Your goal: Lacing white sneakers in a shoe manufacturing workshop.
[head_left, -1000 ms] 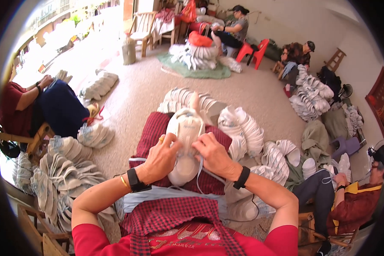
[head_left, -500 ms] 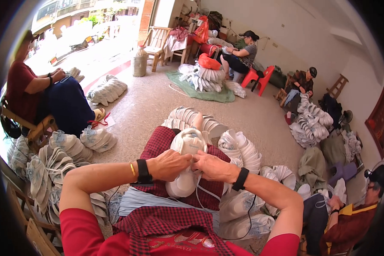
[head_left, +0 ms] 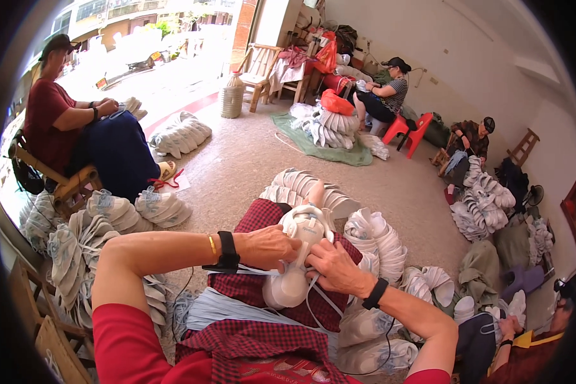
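A white shoe [head_left: 285, 291] rests on my lap over a red-and-black checked cloth [head_left: 240, 288], toe toward me and padded tongue [head_left: 308, 225] away. My left hand [head_left: 269, 248] is closed at the left of the lacing area, with a pale strand running out below it. On the right side, my right hand [head_left: 336, 265] has its fingers pinched at the eyelets. A white shoelace [head_left: 312, 307] hangs in a loop below that hand. The fingertips partly hide the laces. Across my lap lies a bundle of light-blue laces [head_left: 237, 312].
Stacked white shoes stand beyond my knees [head_left: 313, 191], at right [head_left: 384, 240] and at left [head_left: 73, 256]. People sit working at left [head_left: 54, 118], far back [head_left: 390, 89], right [head_left: 473, 137] and lower right [head_left: 537, 345]. A wooden chair [head_left: 257, 73] stands near the doorway.
My hands have moved slightly apart, showing more of the shoe's middle between them. The whole view has shifted, so the scene sits lower and further right.
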The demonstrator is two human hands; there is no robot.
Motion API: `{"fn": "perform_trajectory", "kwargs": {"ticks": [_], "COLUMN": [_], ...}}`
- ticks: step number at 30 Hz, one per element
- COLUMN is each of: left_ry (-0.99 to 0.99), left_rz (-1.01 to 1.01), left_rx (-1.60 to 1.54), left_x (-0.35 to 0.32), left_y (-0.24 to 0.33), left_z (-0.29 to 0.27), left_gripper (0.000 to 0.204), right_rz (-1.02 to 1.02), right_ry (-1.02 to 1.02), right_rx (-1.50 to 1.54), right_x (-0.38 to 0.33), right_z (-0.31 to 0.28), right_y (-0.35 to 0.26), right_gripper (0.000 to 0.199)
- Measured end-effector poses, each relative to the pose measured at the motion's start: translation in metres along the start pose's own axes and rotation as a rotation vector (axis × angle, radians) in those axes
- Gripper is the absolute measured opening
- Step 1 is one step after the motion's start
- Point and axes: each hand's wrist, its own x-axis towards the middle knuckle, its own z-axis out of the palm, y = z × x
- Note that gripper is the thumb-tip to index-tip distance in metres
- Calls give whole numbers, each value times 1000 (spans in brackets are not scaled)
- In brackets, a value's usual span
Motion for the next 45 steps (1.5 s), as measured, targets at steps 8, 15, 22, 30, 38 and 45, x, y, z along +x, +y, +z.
{"fn": "perform_trajectory", "kwargs": {"ticks": [8,15,22,30,38,45], "left_ry": [99,-274,-41,112,335,248], "left_rz": [-186,-158,-410,-493,-342,-341], "left_rx": [-146,-347,47,-12,-606,-657], "left_x": [-11,19,24,27,-1,3], "left_y": [8,-1,18,14,0,13], "left_z": [13,-11,12,19,26,18], "left_gripper": [20,23,19,22,24,17], "right_rz": [28,37,164,209,79,244], "right_ry": [26,-137,39,209,-47,-100], "right_rx": [154,377,367,395,304,306], "right_x": [0,15,11,10,17,19], "right_z": [4,-1,8,15,23,14], "right_y": [-1,17,8,6,29,21], "right_gripper": [27,18,10,12,17,21]}}
